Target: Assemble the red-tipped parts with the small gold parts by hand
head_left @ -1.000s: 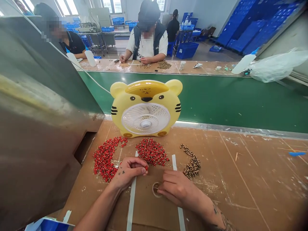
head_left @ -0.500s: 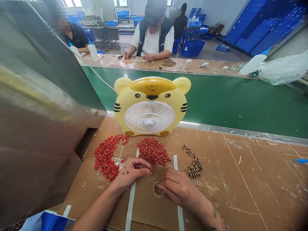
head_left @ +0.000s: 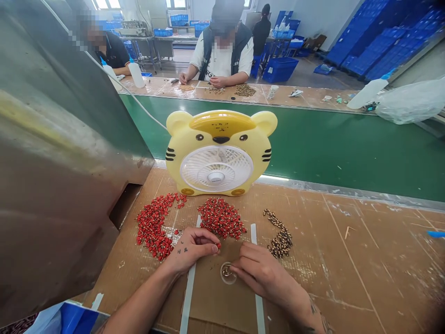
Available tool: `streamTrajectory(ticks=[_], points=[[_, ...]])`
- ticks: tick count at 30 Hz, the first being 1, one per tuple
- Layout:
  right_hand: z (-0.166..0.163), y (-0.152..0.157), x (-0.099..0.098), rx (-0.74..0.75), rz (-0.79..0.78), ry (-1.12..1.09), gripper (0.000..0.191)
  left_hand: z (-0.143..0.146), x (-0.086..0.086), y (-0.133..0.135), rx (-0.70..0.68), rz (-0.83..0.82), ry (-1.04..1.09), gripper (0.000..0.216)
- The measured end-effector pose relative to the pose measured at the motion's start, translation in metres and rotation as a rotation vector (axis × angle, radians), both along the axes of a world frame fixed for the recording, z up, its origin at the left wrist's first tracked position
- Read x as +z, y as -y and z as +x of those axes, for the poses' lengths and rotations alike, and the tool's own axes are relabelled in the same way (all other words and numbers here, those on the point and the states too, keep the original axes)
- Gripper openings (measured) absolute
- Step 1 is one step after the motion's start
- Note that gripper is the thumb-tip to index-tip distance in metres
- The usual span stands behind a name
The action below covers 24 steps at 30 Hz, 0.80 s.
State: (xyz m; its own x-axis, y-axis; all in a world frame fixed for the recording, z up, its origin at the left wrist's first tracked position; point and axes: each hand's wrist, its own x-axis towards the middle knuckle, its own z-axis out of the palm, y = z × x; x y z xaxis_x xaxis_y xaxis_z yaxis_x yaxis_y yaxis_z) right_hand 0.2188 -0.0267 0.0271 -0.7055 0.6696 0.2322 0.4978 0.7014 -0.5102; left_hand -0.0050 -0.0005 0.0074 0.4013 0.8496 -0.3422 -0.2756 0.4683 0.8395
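Observation:
A small red piece [head_left: 219,245] is pinched between the thumb and forefinger of my left hand [head_left: 193,249]. Over the right rim of a small clear round dish [head_left: 227,283], the fingertips of my right hand [head_left: 261,270] are drawn together; whatever they hold is too small to make out. Tiny shiny bits show inside the dish, which sits on a brown cardboard sheet [head_left: 222,304] between two pale tape strips. Just beyond my hands lies a heap of red pieces with light and dark tips [head_left: 222,218]. Another red heap [head_left: 153,227] spreads out left of my left hand.
Black-and-gold small pieces [head_left: 280,241] lie in a curved pile at the right. A yellow tiger-faced fan [head_left: 174,162] stands behind the heaps. Left is a large metal panel [head_left: 62,162]. Across a green belt [head_left: 330,148], a co-worker [head_left: 225,51] handles small pieces.
The fingertips of my right hand have shifted very slightly at the dish rim, and more of the shiny bits show. My left hand keeps its pinch.

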Motion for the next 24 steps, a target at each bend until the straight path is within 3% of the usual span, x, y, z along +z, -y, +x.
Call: streamTrajectory(ticks=[5,12,24], points=[[0.007,-0.003,0.003,0.024,-0.098,-0.087,0.026,-0.001,0.0,0.001,-0.024,-0.003,-0.036,0.016],[0.01,0.002,0.005,-0.317,-0.179,-0.465,0.016,0.003,0.003,0.003,-0.074,0.014,-0.131,0.014],[0.001,-0.001,0.002,-0.391,-0.153,-0.453,0.017,0.003,0.004,0.003,-0.115,0.025,-0.118,0.013]])
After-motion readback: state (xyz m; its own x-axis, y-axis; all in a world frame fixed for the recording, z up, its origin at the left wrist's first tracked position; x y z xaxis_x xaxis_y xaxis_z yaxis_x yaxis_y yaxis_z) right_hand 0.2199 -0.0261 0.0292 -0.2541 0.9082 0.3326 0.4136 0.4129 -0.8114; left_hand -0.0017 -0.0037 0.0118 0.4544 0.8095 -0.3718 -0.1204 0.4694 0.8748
